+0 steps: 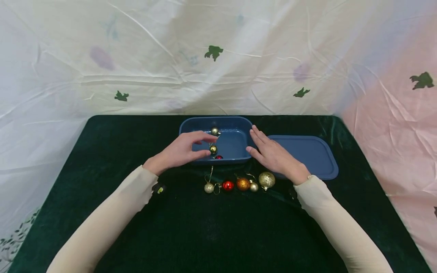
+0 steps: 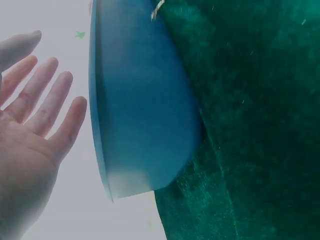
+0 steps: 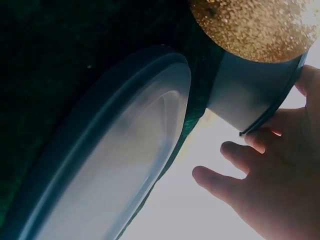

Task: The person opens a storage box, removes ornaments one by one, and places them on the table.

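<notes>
A blue container [image 1: 235, 161] holds a small gold ball [image 1: 214, 131], another gold ball [image 1: 213, 149] and a red one [image 1: 219, 157]. Over its left side is my left hand [image 1: 181, 148], thumb and fingers apart with nothing between them; the left wrist view shows this hand [image 2: 37, 120] with fingers spread beside the container wall [image 2: 145, 100]. My right hand [image 1: 274, 154] has extended fingers at the container's right rim, and in the right wrist view its fingers [image 3: 240, 155] are by the container [image 3: 250, 92]; whether they touch it is unclear.
In front of the container lies a row: a pale glittery ball [image 1: 209, 187], a red ball [image 1: 228, 185], an orange ball [image 1: 243, 184], a small gold ball [image 1: 253, 186] and a large gold glitter ball [image 1: 266, 180]. A blue lid [image 1: 310, 155] lies on the right on the green cloth [image 1: 205, 235].
</notes>
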Available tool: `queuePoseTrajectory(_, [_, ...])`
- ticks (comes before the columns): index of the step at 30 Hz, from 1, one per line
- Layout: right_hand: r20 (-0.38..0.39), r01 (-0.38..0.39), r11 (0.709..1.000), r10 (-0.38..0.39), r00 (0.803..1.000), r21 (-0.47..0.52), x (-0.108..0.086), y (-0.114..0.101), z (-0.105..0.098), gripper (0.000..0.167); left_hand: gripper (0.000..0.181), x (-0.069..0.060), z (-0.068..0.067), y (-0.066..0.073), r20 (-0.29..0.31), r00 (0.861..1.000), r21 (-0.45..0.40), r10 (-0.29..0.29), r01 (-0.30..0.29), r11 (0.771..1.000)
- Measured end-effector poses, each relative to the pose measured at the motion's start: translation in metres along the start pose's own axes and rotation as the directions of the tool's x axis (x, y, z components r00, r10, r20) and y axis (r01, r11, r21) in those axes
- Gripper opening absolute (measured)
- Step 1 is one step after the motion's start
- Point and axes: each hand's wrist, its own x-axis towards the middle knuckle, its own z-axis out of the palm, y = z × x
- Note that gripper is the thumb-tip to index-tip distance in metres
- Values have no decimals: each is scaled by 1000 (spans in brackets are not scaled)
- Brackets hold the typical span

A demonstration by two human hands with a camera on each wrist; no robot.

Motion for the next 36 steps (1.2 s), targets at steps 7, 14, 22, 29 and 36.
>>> queuePoseTrajectory(7, [-1,-5,1000,5,1000,1,0,-1,0,78,51,15,-7,-13,89,992,-45,-90,94,995])
queuePoseTrajectory(14, [-5,6,1000,-6,1000,6,0,-3,0,77,55,26,-9,-22,145,978,-48,-152,160,986])
queuePoseTrajectory(22, [-5,6,1000,-6,1000,9,1,-3,0,78,60,36,-6,-25,185,965,60,-188,179,982])
queuePoseTrajectory(29, [-1,4,1000,-4,1000,7,0,-3,0,78,58,45,-3,-28,250,943,172,-220,180,968])
queuePoseTrajectory(36, [2,2,1000,-2,1000,14,1,-2,0,78,58,51,2,-34,271,933,223,-237,179,958])
